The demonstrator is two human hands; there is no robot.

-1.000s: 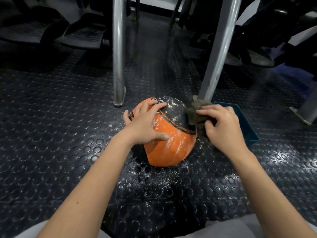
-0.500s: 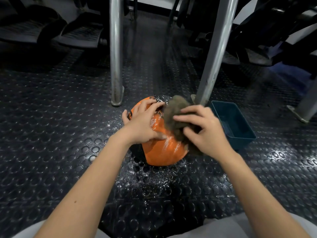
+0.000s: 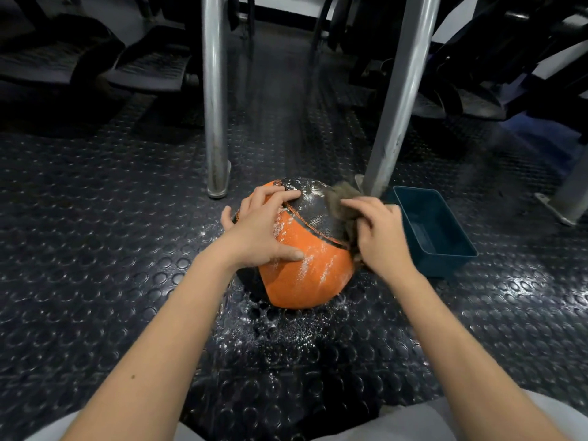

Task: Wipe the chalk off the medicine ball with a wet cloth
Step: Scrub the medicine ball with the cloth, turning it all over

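Orange and black, the medicine ball (image 3: 302, 275) sits on the studded floor (image 3: 95, 249), chalk streaking its near face. The left hand (image 3: 261, 233) lies flat with fingers spread, apparently to steady it, so the right hand (image 3: 378, 240), gripping the cloth (image 3: 340, 198), can scrub its far right side.

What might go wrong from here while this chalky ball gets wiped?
1. The orange-and-black textured medicine ball rests on the studded black rubber floor, steadied only by the left hand; a hard stroke of the grey-brown cloth in the right hand might roll it.
2. White chalk powder lies on the floor around the ball, so turning it may dirty it again.
3. The teal plastic tub stands close to the right hand; a wide stroke might knock it.
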